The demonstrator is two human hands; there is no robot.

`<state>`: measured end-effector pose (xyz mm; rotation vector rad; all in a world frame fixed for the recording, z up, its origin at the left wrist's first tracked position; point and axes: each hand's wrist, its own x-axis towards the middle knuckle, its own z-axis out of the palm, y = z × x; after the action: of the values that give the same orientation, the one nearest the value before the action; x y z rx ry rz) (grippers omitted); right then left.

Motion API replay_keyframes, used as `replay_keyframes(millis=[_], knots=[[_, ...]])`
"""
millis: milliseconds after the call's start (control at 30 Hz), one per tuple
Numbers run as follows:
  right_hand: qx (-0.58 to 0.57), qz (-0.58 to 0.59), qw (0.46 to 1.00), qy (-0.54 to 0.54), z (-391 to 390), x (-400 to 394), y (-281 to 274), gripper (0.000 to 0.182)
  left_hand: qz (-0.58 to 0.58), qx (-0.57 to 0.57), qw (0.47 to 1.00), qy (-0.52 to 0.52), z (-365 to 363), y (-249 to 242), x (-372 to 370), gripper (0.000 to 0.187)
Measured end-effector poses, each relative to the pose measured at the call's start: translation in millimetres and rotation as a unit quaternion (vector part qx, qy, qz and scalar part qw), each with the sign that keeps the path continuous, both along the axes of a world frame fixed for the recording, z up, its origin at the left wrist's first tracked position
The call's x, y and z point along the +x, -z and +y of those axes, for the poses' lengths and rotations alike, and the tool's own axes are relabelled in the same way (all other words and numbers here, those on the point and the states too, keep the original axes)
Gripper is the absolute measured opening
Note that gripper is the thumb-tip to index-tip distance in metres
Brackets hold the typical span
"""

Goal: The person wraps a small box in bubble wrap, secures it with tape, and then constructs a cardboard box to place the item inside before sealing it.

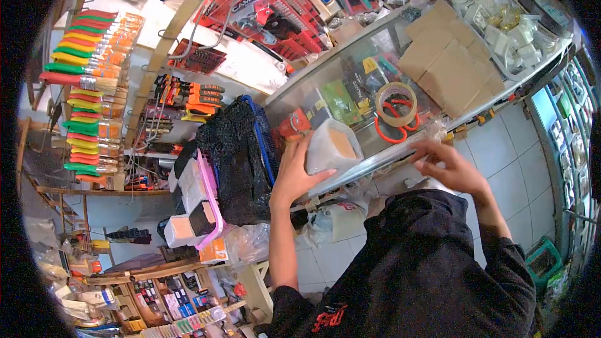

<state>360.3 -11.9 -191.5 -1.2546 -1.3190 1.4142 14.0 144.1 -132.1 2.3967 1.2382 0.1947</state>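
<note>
My left hand (294,174) grips a plastic-wrapped box (320,148) at the near edge of the glass counter (370,148). Its thumb lies along the near side, and its fingers reach around the left side. The wrapping is whitish and translucent, with a tan patch showing on one face. My right hand (452,168) hovers just off the counter edge, fingers bent and apart, with nothing visible in it. Between the hands lie scissors with orange-red handles (379,133) and a roll of brown tape (411,116); the scissors' blades are hard to make out.
A flattened cardboard piece (447,56) covers the counter's right part, beside a tray of white fittings (510,34). Left of the box stands a black mesh-covered basket (235,163) beside a pink basket (211,197). Paintbrushes (94,81) hang at far left.
</note>
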Motion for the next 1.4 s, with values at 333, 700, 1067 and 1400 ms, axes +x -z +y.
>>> replay_keyframes(millis=[333,700,1067,1400], knots=[[0.055,0.035,0.998,-0.005,0.9,-91.7,23.9,0.089,-0.398,-0.368,0.784,-0.301,-36.3,45.0,2.9,0.066],[0.144,-0.082,0.985,-0.041,18.1,-122.2,9.7,0.114,-0.621,-0.340,0.608,-0.360,-118.0,109.6,32.6,0.074],[0.225,-0.027,0.951,-0.211,28.5,-183.6,-6.4,0.113,-0.685,-0.150,0.541,-0.464,-170.5,73.6,-13.8,0.066],[0.302,-0.024,0.921,-0.246,60.8,-275.2,-74.9,0.090,-0.799,-0.009,0.402,-0.446,-166.2,32.4,-74.2,0.067]])
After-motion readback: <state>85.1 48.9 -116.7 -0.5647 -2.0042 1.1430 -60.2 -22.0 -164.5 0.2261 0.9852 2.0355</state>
